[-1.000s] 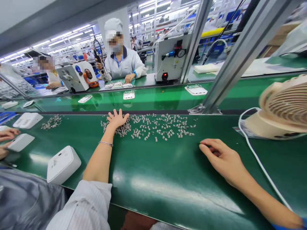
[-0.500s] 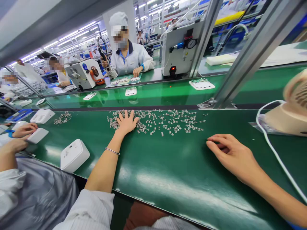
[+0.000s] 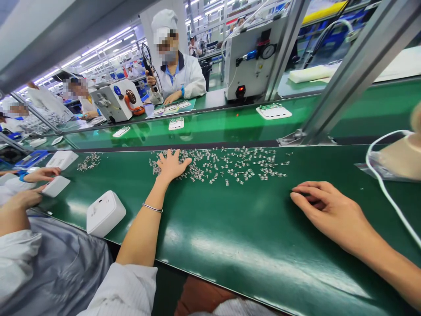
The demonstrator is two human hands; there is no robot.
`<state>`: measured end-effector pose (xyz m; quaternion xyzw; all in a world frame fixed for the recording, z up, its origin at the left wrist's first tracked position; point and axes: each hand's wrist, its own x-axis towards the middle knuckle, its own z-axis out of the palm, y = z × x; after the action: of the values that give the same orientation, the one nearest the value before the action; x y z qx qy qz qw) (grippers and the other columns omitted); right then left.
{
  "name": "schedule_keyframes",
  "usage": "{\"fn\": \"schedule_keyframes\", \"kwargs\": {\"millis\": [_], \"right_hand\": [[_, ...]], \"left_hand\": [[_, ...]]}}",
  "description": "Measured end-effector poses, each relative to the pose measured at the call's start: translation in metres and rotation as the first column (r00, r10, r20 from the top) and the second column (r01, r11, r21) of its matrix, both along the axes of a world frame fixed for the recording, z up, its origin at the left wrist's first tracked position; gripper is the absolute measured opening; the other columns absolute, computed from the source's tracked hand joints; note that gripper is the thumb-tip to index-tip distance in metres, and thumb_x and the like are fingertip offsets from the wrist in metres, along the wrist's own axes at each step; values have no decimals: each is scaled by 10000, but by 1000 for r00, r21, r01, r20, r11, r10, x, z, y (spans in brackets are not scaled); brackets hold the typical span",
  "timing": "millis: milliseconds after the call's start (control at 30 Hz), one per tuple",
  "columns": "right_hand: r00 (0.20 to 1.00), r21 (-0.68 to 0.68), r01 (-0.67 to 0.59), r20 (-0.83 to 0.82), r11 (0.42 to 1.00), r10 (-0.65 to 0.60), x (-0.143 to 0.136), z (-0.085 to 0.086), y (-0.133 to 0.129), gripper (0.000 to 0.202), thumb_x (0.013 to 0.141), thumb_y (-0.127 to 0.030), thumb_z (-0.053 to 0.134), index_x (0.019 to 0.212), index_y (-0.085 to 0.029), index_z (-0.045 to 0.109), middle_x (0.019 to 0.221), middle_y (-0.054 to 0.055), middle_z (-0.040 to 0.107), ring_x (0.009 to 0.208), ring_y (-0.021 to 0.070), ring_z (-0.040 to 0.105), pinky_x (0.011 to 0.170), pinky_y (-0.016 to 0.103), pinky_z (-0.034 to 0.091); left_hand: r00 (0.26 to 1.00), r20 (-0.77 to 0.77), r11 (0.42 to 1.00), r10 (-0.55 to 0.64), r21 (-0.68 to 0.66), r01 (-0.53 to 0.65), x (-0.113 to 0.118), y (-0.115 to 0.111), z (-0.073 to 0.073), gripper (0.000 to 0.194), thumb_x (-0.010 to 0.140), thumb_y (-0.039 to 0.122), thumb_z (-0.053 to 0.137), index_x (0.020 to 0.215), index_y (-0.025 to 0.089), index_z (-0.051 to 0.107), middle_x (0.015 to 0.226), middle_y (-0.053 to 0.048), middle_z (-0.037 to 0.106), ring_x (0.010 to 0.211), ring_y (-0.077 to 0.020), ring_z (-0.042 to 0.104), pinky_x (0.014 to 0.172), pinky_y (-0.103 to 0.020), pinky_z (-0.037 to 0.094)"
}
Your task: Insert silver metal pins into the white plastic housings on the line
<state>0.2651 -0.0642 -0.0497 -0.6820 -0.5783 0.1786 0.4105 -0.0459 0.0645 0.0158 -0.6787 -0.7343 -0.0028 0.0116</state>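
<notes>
My left hand (image 3: 171, 165) lies flat, fingers spread, on the left end of a scatter of small silver metal parts (image 3: 230, 166) across the far side of the green bench mat (image 3: 230, 228). A thin bracelet circles that wrist. My right hand (image 3: 329, 210) rests palm down on the bare mat, fingers loosely curled, to the right of and nearer than the parts; nothing shows in it. A white square housing (image 3: 105, 213) sits on the mat left of my left forearm.
A neighbour's hands (image 3: 29, 186) at the left hold a white housing (image 3: 55, 186). A second small parts heap (image 3: 88, 161) lies far left. A beige fan (image 3: 404, 153) with a white cable (image 3: 388, 193) stands right. Beyond the conveyor (image 3: 213, 129), a worker in white sits by machines.
My left hand has drawn slightly back over the parts while my view shifted right and up. My right hand keeps its place on the mat. The neighbour's hands have come further into view.
</notes>
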Motion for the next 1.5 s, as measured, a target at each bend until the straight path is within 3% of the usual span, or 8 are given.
{"fn": "schedule_keyframes", "kwargs": {"millis": [167, 300, 533, 733, 900, 1167, 1367, 1500], "right_hand": [[1000, -11, 0, 16, 1000, 0, 0, 0, 0, 440, 638, -594, 448, 677, -193, 623, 887, 92, 616, 553, 141, 529, 592, 351, 479], [1000, -7, 9, 16, 1000, -9, 0, 1, 0, 420, 623, -576, 447, 671, -196, 622, 889, 91, 618, 555, 139, 524, 598, 348, 476], [1000, -19, 10, 5, 1000, -10, -2, 2, 0, 488, 618, -641, 427, 661, -192, 613, 885, 102, 605, 543, 138, 518, 607, 364, 487], [999, -15, -3, 47, 1000, 3, 0, 1, 0, 474, 638, -623, 424, 663, -193, 620, 896, 95, 614, 538, 134, 516, 615, 363, 484], [997, 10, -20, 71, 1000, 19, 2, -2, 0, 449, 665, -600, 429, 674, -195, 622, 887, 89, 614, 525, 126, 506, 597, 352, 475], [998, -9, -12, 66, 1000, 13, 1, -2, 0, 439, 641, -577, 429, 670, -186, 625, 889, 100, 609, 533, 133, 510, 601, 364, 474], [997, -20, -20, 71, 1000, 21, 1, -2, -1, 427, 654, -566, 431, 694, -188, 626, 907, 94, 604, 549, 132, 514, 631, 365, 477], [997, -42, -6, 75, 999, 9, 1, -4, -1, 407, 631, -532, 429, 704, -185, 629, 934, 97, 600, 557, 132, 514, 651, 367, 478]], "left_hand": [[1000, -17, 1000, 18, 10, -18, 2, -1, 8, 675, 809, 603, 384, 1393, 268, 338, 1521, -114, 173, 1350, -465, 120, 1041, -639, 164], [1000, -14, 1000, 0, -5, -1, 4, -2, 9, 731, 747, 668, 440, 1379, 312, 355, 1516, -79, 206, 1344, -457, 158, 1043, -621, 200], [999, -6, 999, 34, -4, -34, 3, 0, 13, 583, 781, 509, 464, 1331, 316, 435, 1501, -56, 251, 1336, -443, 203, 1036, -638, 213], [1000, 8, 999, -7, -32, 7, 7, -2, 18, 264, 782, 433, 518, 963, 330, 681, 1485, 37, 287, 1345, -421, 209, 1045, -617, 232], [999, 13, 997, -37, -60, 38, 10, -4, 18, 225, 784, 377, 533, 938, 310, 682, 1488, 32, 286, 1351, -418, 202, 1043, -617, 238], [980, 2, 972, -198, -132, 196, 21, -11, 21, 140, 730, 319, 597, 833, 276, 683, 1494, 33, 276, 1357, -389, 216, 1054, -578, 252], [978, -39, 970, -204, -144, 197, 19, -10, 17, 160, 757, 272, 588, 878, 201, 667, 1482, -40, 305, 1356, -361, 229, 1050, -623, 223], [974, -33, 964, -225, -152, 218, 20, -11, 21, 161, 755, 273, 567, 873, 235, 669, 1492, -17, 285, 1353, -378, 231, 1047, -602, 242]]}}
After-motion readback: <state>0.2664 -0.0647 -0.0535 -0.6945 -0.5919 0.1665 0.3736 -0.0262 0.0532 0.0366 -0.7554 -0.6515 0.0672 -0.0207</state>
